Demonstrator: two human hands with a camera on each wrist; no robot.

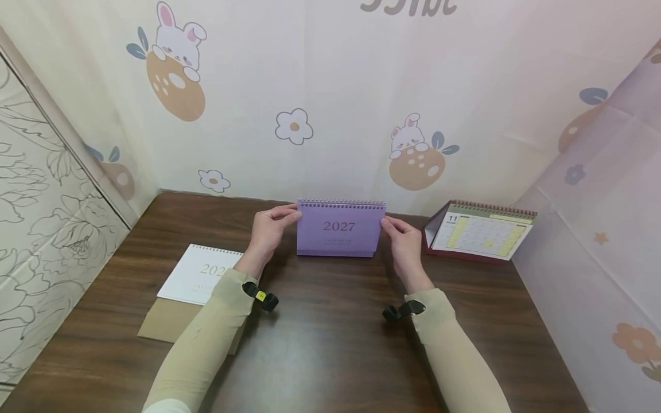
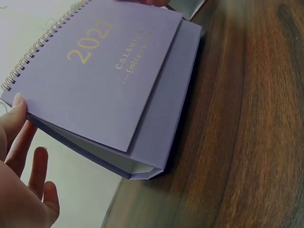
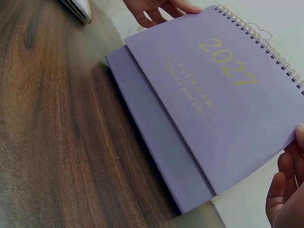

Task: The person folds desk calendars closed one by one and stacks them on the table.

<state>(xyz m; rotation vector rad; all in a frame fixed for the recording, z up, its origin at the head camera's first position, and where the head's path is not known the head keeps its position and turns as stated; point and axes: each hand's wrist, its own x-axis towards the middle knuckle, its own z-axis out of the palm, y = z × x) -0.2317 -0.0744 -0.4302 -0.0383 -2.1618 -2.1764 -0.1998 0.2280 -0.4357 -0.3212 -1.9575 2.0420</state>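
Beige sleeves (image 1: 201,344) cross the lower frame; at centre we see left hand (image 1: 267,233) and right hand (image 1: 406,245) pinching the purple 2027 desk calendar (image 1: 338,234) by its sides, cover facing us, long axis horizontal.

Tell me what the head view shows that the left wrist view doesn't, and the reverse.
Head view only: the white calendar on the left and the rabbit prints on the wall.

Left wrist view only: the open side of the purple calendar.

Both: that calendar's 2027 cover, the left hand pinching it, and the dark wooden table.
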